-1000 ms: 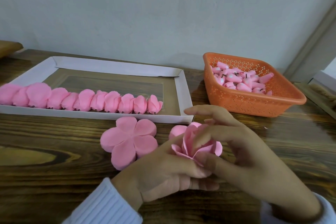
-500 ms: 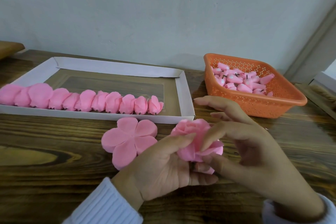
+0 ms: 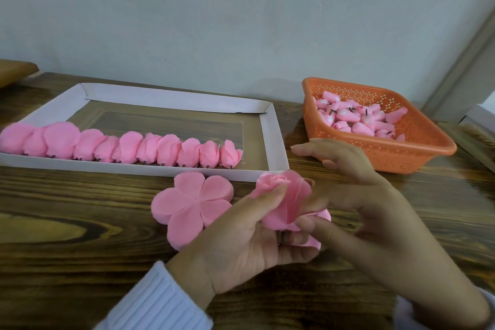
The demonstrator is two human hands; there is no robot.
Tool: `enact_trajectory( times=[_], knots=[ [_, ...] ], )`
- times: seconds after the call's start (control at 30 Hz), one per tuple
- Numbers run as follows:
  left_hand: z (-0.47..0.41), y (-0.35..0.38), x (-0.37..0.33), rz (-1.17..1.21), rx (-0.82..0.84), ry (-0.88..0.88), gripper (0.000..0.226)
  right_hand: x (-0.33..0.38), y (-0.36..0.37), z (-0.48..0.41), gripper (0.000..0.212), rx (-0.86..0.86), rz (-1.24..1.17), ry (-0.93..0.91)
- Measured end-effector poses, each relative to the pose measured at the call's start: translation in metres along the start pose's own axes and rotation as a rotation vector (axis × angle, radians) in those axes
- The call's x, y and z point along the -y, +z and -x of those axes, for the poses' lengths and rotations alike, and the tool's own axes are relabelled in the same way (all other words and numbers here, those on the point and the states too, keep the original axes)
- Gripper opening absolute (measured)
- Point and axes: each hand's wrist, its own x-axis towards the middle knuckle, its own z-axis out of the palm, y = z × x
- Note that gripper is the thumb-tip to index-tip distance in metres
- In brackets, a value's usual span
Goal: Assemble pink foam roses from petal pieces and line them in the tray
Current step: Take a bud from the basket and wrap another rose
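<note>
The unfinished rose (image 3: 284, 195) is held, bud towards twelve o'clock, in the closed grip of the left hand (image 3: 241, 244), a petal pinched by the right hand (image 3: 361, 209); the tray (image 3: 276, 136) is found at eleven o'clock.

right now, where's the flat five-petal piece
In the head view the petal piece lies flat on the table, just in front of the near rim of the tray and left of the rose in the left hand.

Nothing readable here, honestly. The white tray (image 3: 171, 98) and the orange basket (image 3: 396, 159) show no letters, logos or numbers I can make out.
</note>
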Motion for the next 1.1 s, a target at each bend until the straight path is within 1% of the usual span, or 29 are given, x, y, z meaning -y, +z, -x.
enact_trajectory(
  times=[0.07,0.17,0.27,0.33,0.37,0.4,0.47,0.53,0.67,0.73,0.8,0.9,1.0,1.1],
  knots=[
    [0.0,0.002,-0.001,-0.064,0.0,0.023,0.035,0.0,0.0,0.0,0.017,0.014,-0.049,0.023],
    [0.0,0.005,0.001,-0.164,-0.018,0.043,0.055,-0.002,0.002,0.0,0.015,0.017,-0.063,0.038],
    [0.0,0.008,0.001,-0.251,-0.003,0.085,0.065,-0.004,0.004,-0.001,0.014,-0.024,-0.084,0.072],
    [0.002,0.01,0.0,-0.268,0.023,0.064,0.085,-0.006,0.005,0.0,0.011,-0.066,-0.118,0.108],
    [0.003,0.011,-0.001,-0.278,0.038,0.049,0.088,-0.006,0.006,0.0,0.011,-0.079,-0.135,0.123],
    [0.004,0.01,0.0,-0.291,0.043,0.043,0.081,-0.007,0.006,0.0,0.01,-0.085,-0.152,0.133],
    [0.005,0.011,0.001,-0.319,0.01,0.037,0.056,-0.008,0.006,0.0,0.011,-0.089,-0.184,0.141],
    [0.005,0.011,0.001,-0.336,-0.021,0.037,0.046,-0.009,0.005,0.0,0.01,-0.077,-0.214,0.134],
    [0.004,0.009,0.002,-0.387,-0.056,0.064,0.042,-0.009,0.004,0.002,0.01,-0.027,-0.291,0.111],
    [0.003,0.008,0.002,-0.494,-0.091,0.085,0.039,-0.008,0.004,0.002,0.011,-0.008,-0.321,0.119],
    [0.002,0.007,0.003,-0.654,-0.177,0.129,0.035,-0.006,0.005,0.001,0.012,-0.009,-0.314,0.111],
    [0.0,0.004,0.004,-0.834,-0.303,0.184,0.036,-0.003,0.007,0.001,0.015,-0.025,-0.22,0.07],
    [-0.001,0.004,0.005,-0.897,-0.358,0.22,0.036,-0.001,0.012,0.0,0.017,-0.046,-0.084,0.026],
    [-0.003,0.005,0.006,-0.895,-0.413,0.268,0.036,0.0,0.018,-0.001,0.019,-0.092,-0.012,0.019]
  ],
)
